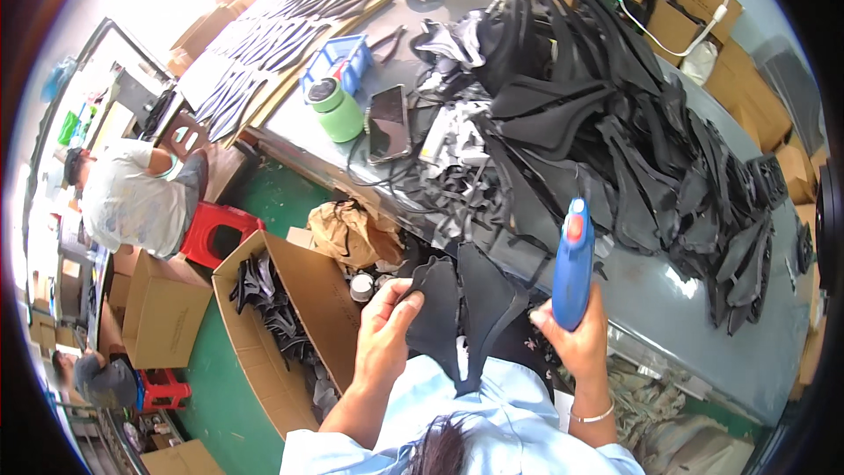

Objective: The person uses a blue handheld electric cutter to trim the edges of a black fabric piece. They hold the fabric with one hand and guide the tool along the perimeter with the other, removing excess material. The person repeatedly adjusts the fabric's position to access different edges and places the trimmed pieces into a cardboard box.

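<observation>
Ahead of the left hand [382,339], the surface [651,308] has a green bottle [337,116], a blue basket [353,73] and a phone [388,125]. Crumpled brown paper [352,236] is closer. Far left of it, a person [132,198] sits on a red stool [202,220].

Washed-out upper-left glare, fisheye-bent edges

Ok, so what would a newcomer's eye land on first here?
Probably the bright blue tool in the right grip, beside the black piece that the left grip holds. Next, likely the big heap of black pieces spread across the grey table. The light green bottle near the table's left edge would stand out too.
</observation>
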Action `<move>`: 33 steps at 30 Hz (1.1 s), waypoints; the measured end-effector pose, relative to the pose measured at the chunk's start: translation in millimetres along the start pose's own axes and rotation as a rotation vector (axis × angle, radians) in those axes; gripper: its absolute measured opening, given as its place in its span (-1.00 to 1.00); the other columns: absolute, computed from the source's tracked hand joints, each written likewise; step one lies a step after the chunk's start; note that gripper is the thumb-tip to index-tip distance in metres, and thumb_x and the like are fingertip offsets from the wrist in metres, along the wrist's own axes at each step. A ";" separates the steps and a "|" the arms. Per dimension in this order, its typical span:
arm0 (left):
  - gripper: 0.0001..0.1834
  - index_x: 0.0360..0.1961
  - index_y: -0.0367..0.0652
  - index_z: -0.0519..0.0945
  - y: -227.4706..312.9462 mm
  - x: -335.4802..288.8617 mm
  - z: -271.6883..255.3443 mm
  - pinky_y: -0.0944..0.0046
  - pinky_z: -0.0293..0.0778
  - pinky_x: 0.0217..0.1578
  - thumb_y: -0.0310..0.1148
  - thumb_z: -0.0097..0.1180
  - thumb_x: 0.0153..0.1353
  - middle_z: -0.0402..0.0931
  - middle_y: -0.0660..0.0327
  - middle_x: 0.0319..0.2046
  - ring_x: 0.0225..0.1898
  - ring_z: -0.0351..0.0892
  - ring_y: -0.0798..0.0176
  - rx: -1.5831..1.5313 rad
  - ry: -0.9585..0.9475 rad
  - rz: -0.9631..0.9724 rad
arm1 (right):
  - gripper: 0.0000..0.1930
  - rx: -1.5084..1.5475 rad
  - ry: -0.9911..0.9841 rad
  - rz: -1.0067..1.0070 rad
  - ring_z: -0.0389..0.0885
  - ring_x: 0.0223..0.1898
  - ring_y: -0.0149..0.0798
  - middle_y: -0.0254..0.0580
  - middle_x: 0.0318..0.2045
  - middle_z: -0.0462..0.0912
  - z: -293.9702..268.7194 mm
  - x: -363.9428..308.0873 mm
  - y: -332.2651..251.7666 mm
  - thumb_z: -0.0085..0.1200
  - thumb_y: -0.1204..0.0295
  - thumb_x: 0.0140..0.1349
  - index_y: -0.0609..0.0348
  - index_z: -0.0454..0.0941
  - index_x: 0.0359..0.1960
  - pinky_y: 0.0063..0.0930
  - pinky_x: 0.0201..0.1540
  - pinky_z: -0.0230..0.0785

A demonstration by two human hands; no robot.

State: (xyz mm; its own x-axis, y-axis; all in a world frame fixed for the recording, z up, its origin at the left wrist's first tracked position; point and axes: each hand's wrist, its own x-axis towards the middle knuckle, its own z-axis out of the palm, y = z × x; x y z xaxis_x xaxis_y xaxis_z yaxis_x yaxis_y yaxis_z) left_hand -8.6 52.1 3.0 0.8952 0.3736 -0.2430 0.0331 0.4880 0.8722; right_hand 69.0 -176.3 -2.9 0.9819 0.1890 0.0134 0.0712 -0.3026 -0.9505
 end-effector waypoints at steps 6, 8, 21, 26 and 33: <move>-0.59 0.16 -0.22 0.26 -3.4 -2.4 6.5 0.23 0.32 0.09 -0.32 -0.09 0.33 0.41 0.14 0.03 0.06 0.42 0.22 -0.431 0.115 -0.029 | -0.49 -0.344 -0.321 -0.388 0.60 -0.56 0.05 0.03 -0.57 0.57 29.0 -37.0 -11.1 0.36 0.27 -0.12 0.30 0.37 -0.24 -0.24 -0.44 0.45; -0.53 0.22 -0.22 0.17 0.7 -9.4 13.4 0.20 0.28 0.14 -0.32 -0.11 0.34 0.38 0.10 0.08 0.11 0.39 0.19 -0.451 0.200 0.015 | -0.46 -0.341 -0.380 -0.400 0.54 -0.63 -0.04 -0.07 -0.64 0.56 36.1 -43.4 -1.5 0.33 0.34 -0.17 0.36 0.36 -0.18 -0.27 -0.46 0.39; -0.60 0.18 -0.24 0.18 -17.4 -22.1 23.9 0.22 0.35 0.09 -0.33 -0.23 0.37 0.35 0.04 0.05 0.05 0.42 0.22 -0.020 0.260 0.353 | -0.52 -0.400 -0.452 -0.371 0.52 -0.68 -0.03 -0.07 -0.71 0.54 44.2 -47.0 -11.3 0.30 0.36 -0.18 0.35 0.35 -0.26 -0.26 -0.48 0.37; -0.59 0.18 -0.26 0.18 -13.6 -18.8 26.3 0.25 0.33 0.09 -0.34 -0.21 0.36 0.35 0.05 0.03 0.04 0.41 0.21 -0.026 0.301 0.416 | -0.51 -0.388 -0.458 -0.382 0.54 -0.66 -0.02 -0.05 -0.68 0.55 42.4 -49.7 -11.1 0.30 0.37 -0.17 0.36 0.34 -0.24 -0.26 -0.47 0.39; -0.55 0.19 -0.29 0.18 -22.6 -23.1 25.1 0.30 0.29 0.08 -0.55 -0.17 0.27 0.37 0.09 0.00 0.02 0.39 0.28 0.170 0.321 0.458 | -0.51 -0.358 -0.475 -0.393 0.56 -0.65 -0.01 -0.06 -0.68 0.55 44.0 -49.5 -16.3 0.31 0.39 -0.17 0.37 0.34 -0.25 -0.25 -0.47 0.41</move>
State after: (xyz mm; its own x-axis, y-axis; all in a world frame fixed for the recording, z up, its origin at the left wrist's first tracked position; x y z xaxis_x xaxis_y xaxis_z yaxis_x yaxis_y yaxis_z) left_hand -18.9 12.7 -0.4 0.6565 0.7498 0.0822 -0.2311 0.0962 0.9682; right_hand 11.5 -139.6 -1.7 0.6944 0.7095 0.1201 0.5377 -0.4008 -0.7418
